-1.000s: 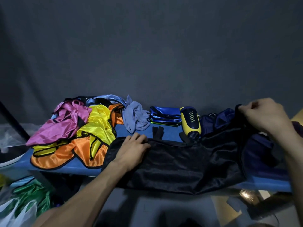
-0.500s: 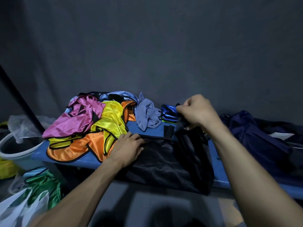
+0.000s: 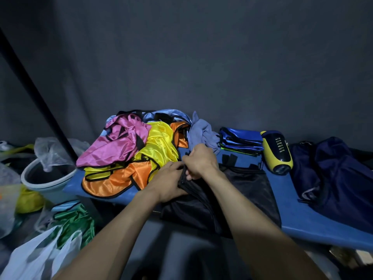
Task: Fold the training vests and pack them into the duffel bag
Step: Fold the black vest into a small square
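Meeting at the folded corner of the black vest (image 3: 238, 190) on the blue surface (image 3: 314, 223), left hand (image 3: 168, 184) and right hand (image 3: 198, 161) each keep a pinching grip (fingers curled round fabric); beyond, unfolded vests (image 3: 131, 156), farther right the navy duffel bag (image 3: 339, 178).

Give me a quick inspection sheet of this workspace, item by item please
Surface: blue table, mostly covered.
Job's things: black vest folded in half at the front edge; unfolded pile of pink vest, yellow vest, orange vest; folded blue vests; navy duffel bag at right.
Clutter: yellow-and-navy bottle, grey cloth.
Grippers: left hand and right hand both grip the black vest's edge.
Cables: nothing seen.
Surroundings: bucket, plastic bags, green vest below left.
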A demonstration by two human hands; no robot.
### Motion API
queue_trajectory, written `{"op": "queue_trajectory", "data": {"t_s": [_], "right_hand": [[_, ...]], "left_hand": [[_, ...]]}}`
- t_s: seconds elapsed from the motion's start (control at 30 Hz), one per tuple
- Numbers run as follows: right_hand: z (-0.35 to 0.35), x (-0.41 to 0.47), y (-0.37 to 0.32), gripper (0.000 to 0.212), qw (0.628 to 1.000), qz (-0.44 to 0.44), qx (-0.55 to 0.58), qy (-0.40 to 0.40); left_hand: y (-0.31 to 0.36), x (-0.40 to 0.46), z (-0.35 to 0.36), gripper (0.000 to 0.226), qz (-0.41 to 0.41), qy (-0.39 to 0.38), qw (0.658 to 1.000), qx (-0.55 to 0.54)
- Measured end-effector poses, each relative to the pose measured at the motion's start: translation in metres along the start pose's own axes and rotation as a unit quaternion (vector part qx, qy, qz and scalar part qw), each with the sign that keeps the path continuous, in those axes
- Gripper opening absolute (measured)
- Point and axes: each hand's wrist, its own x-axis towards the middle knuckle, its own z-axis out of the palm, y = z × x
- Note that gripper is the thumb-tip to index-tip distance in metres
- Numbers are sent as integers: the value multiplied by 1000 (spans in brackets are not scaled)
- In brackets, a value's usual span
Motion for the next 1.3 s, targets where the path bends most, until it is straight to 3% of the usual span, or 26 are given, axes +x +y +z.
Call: {"op": "queue_trajectory", "data": {"t_s": [0.13, 0.23, 0.37, 0.43, 0.5, 0.57, 0.67, 0.7, 0.77, 0.83, 0.9, 1.03, 1.2, 1.3], "right_hand": [[19, -2, 21, 30, 998, 17, 33, -57], [22, -2, 31, 24, 987, 28, 135, -82], [14, -7, 36, 30, 967, 19, 208, -146], [9, -10, 42, 39, 963, -12, 217, -162], [-2, -16, 54, 36, 972, -70, 192, -114], [-19, -21, 79, 31, 983, -168, 78, -2], [-44, -31, 131, 29, 926, -292, -173, 166], [-51, -36, 148, 29, 910, -284, -221, 208], [-64, -44, 172, 35, 928, -180, -218, 243], [-72, -51, 183, 50, 975, -20, -107, 193], [-78, -52, 183, 52, 987, 85, 41, 126], [-90, -45, 174, 47, 971, 139, 190, 42], [-104, -28, 181, 78, 944, 175, 276, -37], [-107, -25, 183, 41, 938, 135, 315, -47]], "left_hand": [[-22, 0, -10, 33, 28, 2, 997, -78], [-31, 1, -17, 16, -26, -26, 992, -124], [-27, 2, -26, 28, -121, -26, 963, -238], [-21, 3, -26, 26, -144, -18, 959, -245], [-14, 7, -24, 33, -140, -9, 976, -164], [-9, 9, -21, 39, -144, 17, 985, -99], [-8, 10, -20, 38, -145, 42, 986, -76], [-8, 9, -21, 37, -147, 46, 985, -77], [-9, 8, -22, 37, -153, 52, 983, -87], [-9, 6, -22, 39, -157, 60, 982, -89], [-10, 6, -20, 40, -158, 65, 982, -85], [-9, 4, -17, 37, -158, 75, 980, -91], [-7, 0, -15, 38, -155, 84, 979, -104], [-6, 0, -16, 41, -151, 84, 979, -106]]}}
